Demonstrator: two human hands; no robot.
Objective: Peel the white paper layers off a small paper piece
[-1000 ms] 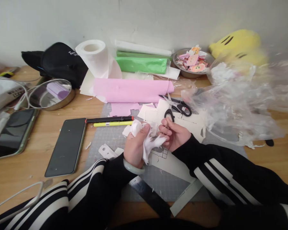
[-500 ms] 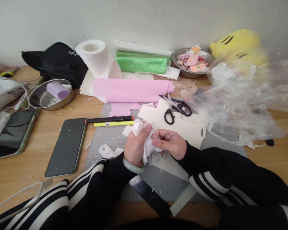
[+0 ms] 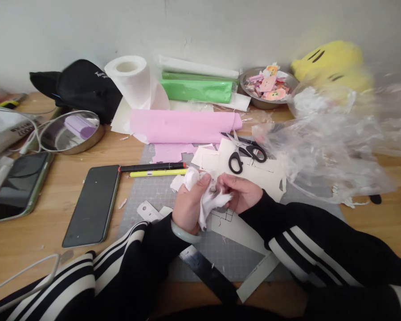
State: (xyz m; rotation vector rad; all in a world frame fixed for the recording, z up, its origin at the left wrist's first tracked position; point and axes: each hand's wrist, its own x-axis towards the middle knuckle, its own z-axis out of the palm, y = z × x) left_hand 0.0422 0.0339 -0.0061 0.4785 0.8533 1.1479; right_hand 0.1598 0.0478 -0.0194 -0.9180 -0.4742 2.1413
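Observation:
My left hand point(image 3: 190, 199) is closed round a crumpled white tissue point(image 3: 207, 206), its thumb pressed on top. Part of the tissue bulges out above the fist and a loose flap hangs to the right. At the right edge of the tissue, my right hand point(image 3: 242, 191) has its thumb and fingers pinched together on it; the exact grip is partly hidden. Both hands are over a grey cutting mat point(image 3: 137, 191) with cream paper sheets point(image 3: 243, 234) on it. Black-handled scissors point(image 3: 235, 162) lie just beyond the right hand.
Behind the mat are a pink roll point(image 3: 183, 126), a paper towel roll point(image 3: 127, 84) and green packets point(image 3: 197, 90). A metal bowl point(image 3: 247, 96) holds paper cutouts. Crumpled clear plastic point(image 3: 330, 147) spreads at right. Phones point(image 3: 92, 205), pens point(image 3: 153, 167) and a ruler point(image 3: 203, 269) lie around.
My right hand has turned and shifted slightly up and right, and the tissue's right flap is spread wider. My left hand keeps its place.

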